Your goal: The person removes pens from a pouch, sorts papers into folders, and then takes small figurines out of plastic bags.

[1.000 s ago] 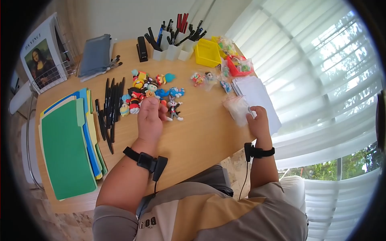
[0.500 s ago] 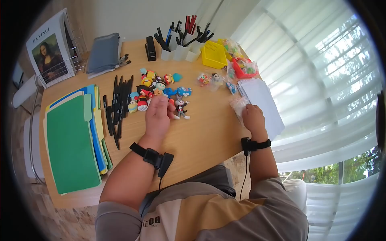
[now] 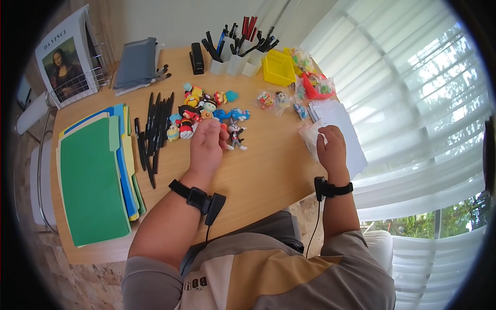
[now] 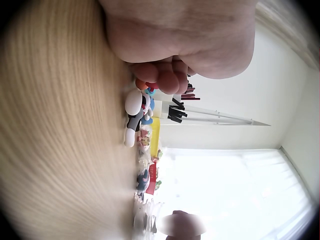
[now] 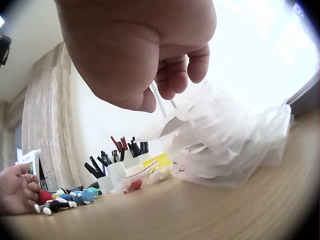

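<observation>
The left hand point(image 3: 206, 147) rests palm-up on the table beside a pile of small toy figures point(image 3: 208, 105), its fingers loosely curled and no object visible in them. A grey-and-white rabbit figure point(image 3: 235, 136) lies just right of its fingertips; the left wrist view shows this rabbit point(image 4: 134, 117) below the fingers. At the right, the right hand point(image 3: 332, 150) pinches a bit of a crumpled clear plastic bag bundle point(image 3: 309, 138). In the right wrist view, the bundle point(image 5: 225, 145) bulges beneath the curled fingers, and the exact contact is partly hidden.
Black pens point(image 3: 154, 129) and coloured folders point(image 3: 93, 181) lie at the left. Pen holders point(image 3: 235, 64), a stapler point(image 3: 197, 59) and a yellow basket point(image 3: 279, 68) stand at the back. Bagged figures point(image 3: 274, 100), a red tray point(image 3: 317, 87) and white papers point(image 3: 341, 134) are at the right.
The right hand has shifted on the plastic bundle, and a white bit of it shows at the fingertips. The left hand stays beside the figures. The head view has shifted slightly.
</observation>
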A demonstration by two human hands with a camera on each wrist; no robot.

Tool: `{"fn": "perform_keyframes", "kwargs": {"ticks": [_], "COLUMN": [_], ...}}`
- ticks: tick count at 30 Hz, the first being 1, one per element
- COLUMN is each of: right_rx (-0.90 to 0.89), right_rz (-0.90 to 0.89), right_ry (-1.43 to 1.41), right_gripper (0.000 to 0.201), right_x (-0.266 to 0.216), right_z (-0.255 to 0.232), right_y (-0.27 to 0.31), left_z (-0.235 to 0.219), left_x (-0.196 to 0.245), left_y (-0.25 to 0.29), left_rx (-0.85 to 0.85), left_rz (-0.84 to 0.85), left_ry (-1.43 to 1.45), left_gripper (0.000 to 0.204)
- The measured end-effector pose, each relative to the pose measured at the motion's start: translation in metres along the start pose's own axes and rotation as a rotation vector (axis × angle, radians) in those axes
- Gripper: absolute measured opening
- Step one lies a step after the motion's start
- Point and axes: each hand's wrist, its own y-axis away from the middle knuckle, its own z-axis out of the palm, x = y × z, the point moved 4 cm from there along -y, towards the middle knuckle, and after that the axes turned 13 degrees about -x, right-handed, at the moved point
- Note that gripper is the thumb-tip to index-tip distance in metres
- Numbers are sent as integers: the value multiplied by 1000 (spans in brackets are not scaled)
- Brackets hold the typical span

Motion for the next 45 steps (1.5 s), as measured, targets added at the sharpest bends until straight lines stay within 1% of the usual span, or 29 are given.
{"fn": "perform_keyframes", "kwargs": {"ticks": [2, 3, 5, 6, 8, 9, 11, 12, 14, 16, 17, 18, 20, 21, 23, 24, 26, 27, 29, 30, 31, 33, 35, 37, 39, 40, 42, 43, 45], "right_rx": [-127, -126, -253, -254, -407, -408, -532, -531, -583, -529, -477, -480, -344, -346, -234, -233, -108, -106, -200, -332, -327, -437, -378, -321, -480, -477, -299, -296, -46], "right_rz": [98, 98, 144, 141, 218, 218, 136, 137, 240, 258, 275, 265, 278, 276, 276, 277, 157, 158, 106, 171, 168, 152, 163, 174, 280, 280, 268, 268, 156], "right_ry": [-56, -57, -20, -21, 25, 26, 50, 51, 90, 101, 112, 111, 110, 108, 157, 155, 73, 71, -159, -304, -306, -212, -177, -141, -398, -401, -733, -740, -1178], "right_gripper": [17, 17, 22, 22, 28, 28, 33, 33, 34, 33, 32, 32, 32, 32, 32, 32, 32, 32, 35, 41, 41, 47, 46, 46, 41, 41, 28, 28, 18], "right_x": [4, 12, 30, 35, 40, 43, 42, 45, 49, 43, 35, 29, 18, 11, -8, -17, -38, -46, -65, -73, -78, -78, -64, -64, -69, -76, -94, -102, -114], "right_z": [10, 17, 36, 41, 50, 51, 55, 58, 65, 54, 45, 40, 22, 16, -2, -8, -19, -16, -3, 9, 19, 57, 92, 101, 101, 97, 85, 86, 82], "right_y": [-2, 0, 3, 3, 3, 2, 0, -1, -3, -4, -5, -6, -8, -10, -15, -18, -26, -29, -38, -42, -48, -58, -68, -86, -102, -105, -113, -114, -112], "left_z": [1, 1, 0, 0, -1, -1, 0, 0, 0, -3, -3, -2, -1, 0, 1, 0, 0, 0, -1, -1, -2, -2, -1, 1, 0, 1, 0, 0, 1], "left_x": [0, 1, 2, 2, 0, -1, -1, -1, -1, -3, -1, 0, 1, 1, 2, 1, 1, 1, 0, -1, -1, -1, 2, 3, 4, 5, 2, 3, 5], "left_y": [0, 0, 0, 0, 0, -1, 0, 0, -1, -2, -1, -1, 0, 1, 0, 0, 0, 0, 0, 0, 0, -1, -1, 0, 0, 0, -1, -1, -1], "left_rx": [-5, -5, -4, -3, 0, -6, -14, -13, -12, -26, -19, -14, -4, -4, -7, -5, -5, -3, -2, -6, -11, -8, -5, 9, 4, -3, -10, -16, -20], "left_rz": [-4, -9, -11, -6, -2, 0, 0, -3, -3, -4, 0, -2, -5, -5, -5, -11, -15, -18, -18, -21, -21, -16, -13, -29, -38, -50, -44, -43, -48], "left_ry": [-3, -11, -20, -8, 6, 0, -4, -10, -17, 50, 49, 33, 16, 10, 2, -3, -12, -24, -38, -31, -25, -14, -6, -24, -41, -57, -63, -67, -78], "left_gripper": [29, 29, 29, 29, 29, 29, 28, 28, 27, 24, 24, 25, 27, 27, 27, 28, 29, 29, 29, 27, 26, 26, 27, 28, 29, 29, 31, 34, 34]}}
